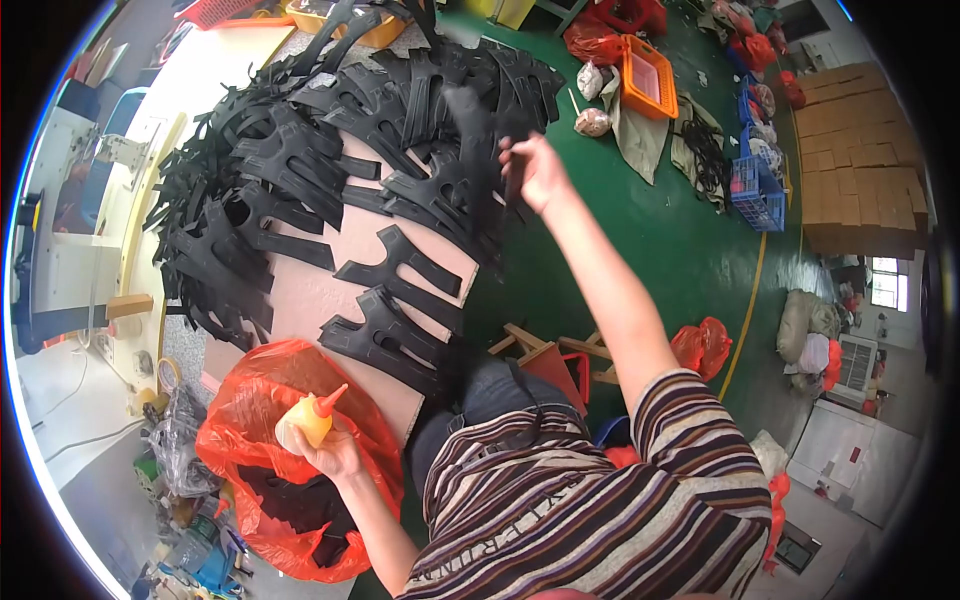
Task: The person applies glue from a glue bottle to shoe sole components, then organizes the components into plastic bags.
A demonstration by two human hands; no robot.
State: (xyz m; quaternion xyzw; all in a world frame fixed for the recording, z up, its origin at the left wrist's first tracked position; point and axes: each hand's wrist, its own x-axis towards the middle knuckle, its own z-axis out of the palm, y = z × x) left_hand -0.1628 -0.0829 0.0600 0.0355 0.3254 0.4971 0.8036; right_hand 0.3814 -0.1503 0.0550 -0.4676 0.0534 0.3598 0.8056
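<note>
My left hand (335, 458) is wrapped round a small yellow squeeze bottle (312, 424) with an orange pointed nozzle, held over the rim of a red plastic bag (265, 385). My right hand (540, 175) is out past the board's far right edge, its fingers closed on a black cut-out piece (513, 180) smeared by motion. Many flat black forked pieces with slots, like sandal uppers, overlap in a heap (290, 155). Several lie singly on the pale pink board (310, 285), the nearest one (385, 340) close to my lap.
Dark pieces (300, 505) lie inside the red bag. At left stands a sewing-machine-like white unit (85, 165) on a bench. Beyond the board, the green floor (690, 260) holds an orange basket (648, 80), a blue crate (757, 195), a wooden stool (530, 345) and stacked cardboard boxes (860, 150).
</note>
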